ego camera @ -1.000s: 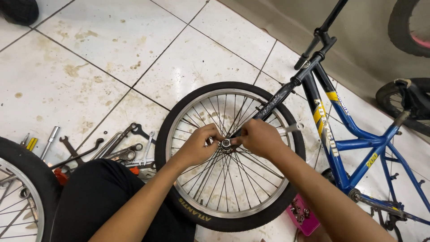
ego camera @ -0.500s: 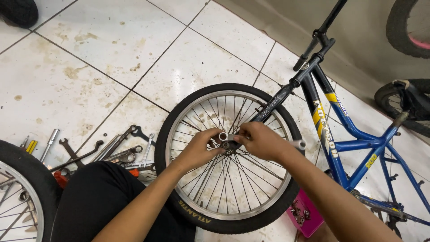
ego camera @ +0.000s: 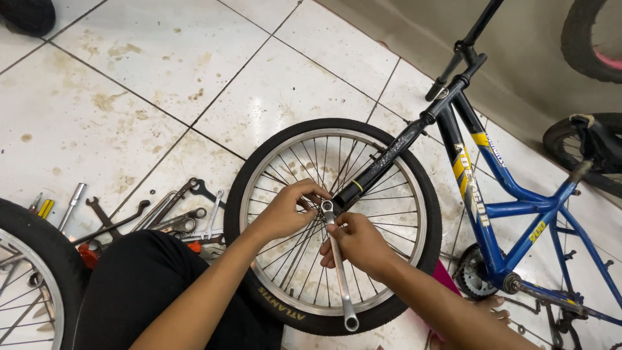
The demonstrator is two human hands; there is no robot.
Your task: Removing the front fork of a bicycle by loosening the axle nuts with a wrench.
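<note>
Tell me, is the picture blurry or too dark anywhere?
Head view: sharp and evenly lit, the wheel, its spokes and the spanner crisp; both hands, left hand and right hand, show no motion blur; the tiled floor is bright with soft shadows only; the top right corner is dimmer; straight lines bend slightly toward the edges from the wide lens.

Yellow lettered decals (ego camera: 468, 170) along black down tube of blue bicycle frame (ego camera: 518, 207), right of wheel; smaller yellow decal (ego camera: 536, 231) on blue tube. Yellow lettering (ego camera: 282, 304) on tyre sidewall, bottom. No packages, signs, screens.
</note>
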